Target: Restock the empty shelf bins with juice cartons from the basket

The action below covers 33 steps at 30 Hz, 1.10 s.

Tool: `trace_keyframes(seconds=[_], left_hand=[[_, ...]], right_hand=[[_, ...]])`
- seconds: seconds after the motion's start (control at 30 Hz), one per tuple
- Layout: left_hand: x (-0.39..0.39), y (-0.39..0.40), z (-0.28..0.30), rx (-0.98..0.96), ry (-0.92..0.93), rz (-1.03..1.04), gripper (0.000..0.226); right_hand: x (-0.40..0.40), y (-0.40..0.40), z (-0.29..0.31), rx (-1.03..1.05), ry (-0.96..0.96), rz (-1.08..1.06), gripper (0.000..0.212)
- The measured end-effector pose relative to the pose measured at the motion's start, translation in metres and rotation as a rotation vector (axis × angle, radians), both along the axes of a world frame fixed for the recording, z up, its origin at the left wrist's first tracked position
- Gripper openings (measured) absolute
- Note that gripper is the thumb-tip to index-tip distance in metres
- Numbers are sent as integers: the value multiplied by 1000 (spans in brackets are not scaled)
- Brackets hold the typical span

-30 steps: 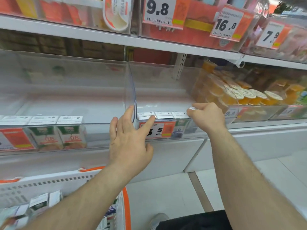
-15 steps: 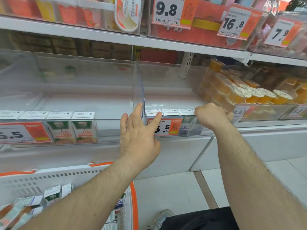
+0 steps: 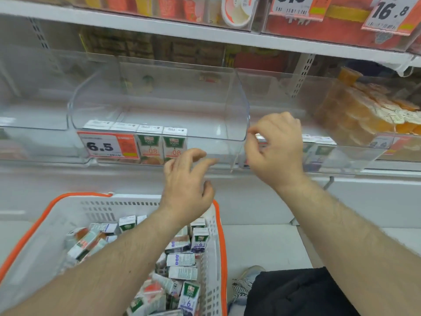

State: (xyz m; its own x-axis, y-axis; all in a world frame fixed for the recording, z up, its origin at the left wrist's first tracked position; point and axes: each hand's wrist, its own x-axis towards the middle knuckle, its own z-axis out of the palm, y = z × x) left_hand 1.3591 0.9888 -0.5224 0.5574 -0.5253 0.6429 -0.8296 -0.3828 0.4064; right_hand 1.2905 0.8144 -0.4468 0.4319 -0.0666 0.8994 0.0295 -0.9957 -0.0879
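Observation:
A clear plastic shelf bin (image 3: pixel 235 106) holds a short row of small green-and-white juice cartons (image 3: pixel 161 142) along its front left; the rest of it is bare. To its right, a second clear bin (image 3: pixel 355 160) shows a few cartons (image 3: pixel 319 149) at its front, partly hidden by my right hand. My left hand (image 3: pixel 186 185) hovers in front of the first bin with loosely curled fingers and holds nothing. My right hand (image 3: pixel 275 149) hangs by the divide between the bins, fingers loosely bent, with nothing visible in it. Below, a white basket (image 3: pixel 127 205) with orange trim holds several loose cartons (image 3: pixel 182 258).
A 6.5 price tag (image 3: pixel 107 145) hangs on the first bin's front. Orange jelly cups (image 3: pixel 373 117) fill the bin at the right. A shelf above carries red packs and a 16.8 tag (image 3: pixel 390 13). White floor and my shoe (image 3: pixel 248 277) lie below.
Both hands have come off the bin fronts and drawn back towards me. My view has swung left and down, so more of the basket and its cartons shows.

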Motion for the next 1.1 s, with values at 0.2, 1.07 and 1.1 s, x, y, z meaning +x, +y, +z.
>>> trace_keyframes(seconds=[0.2, 1.07, 1.1], left_hand=[[24, 77, -49, 276, 468, 112, 34], [-14, 122, -212, 1423, 665, -119, 61], [-12, 124, -212, 1398, 683, -125, 59]], right_hand=[[31, 97, -86, 22, 758, 376, 27], [61, 123, -293, 207, 1403, -136, 61], [63, 121, -292, 243, 1418, -131, 59]])
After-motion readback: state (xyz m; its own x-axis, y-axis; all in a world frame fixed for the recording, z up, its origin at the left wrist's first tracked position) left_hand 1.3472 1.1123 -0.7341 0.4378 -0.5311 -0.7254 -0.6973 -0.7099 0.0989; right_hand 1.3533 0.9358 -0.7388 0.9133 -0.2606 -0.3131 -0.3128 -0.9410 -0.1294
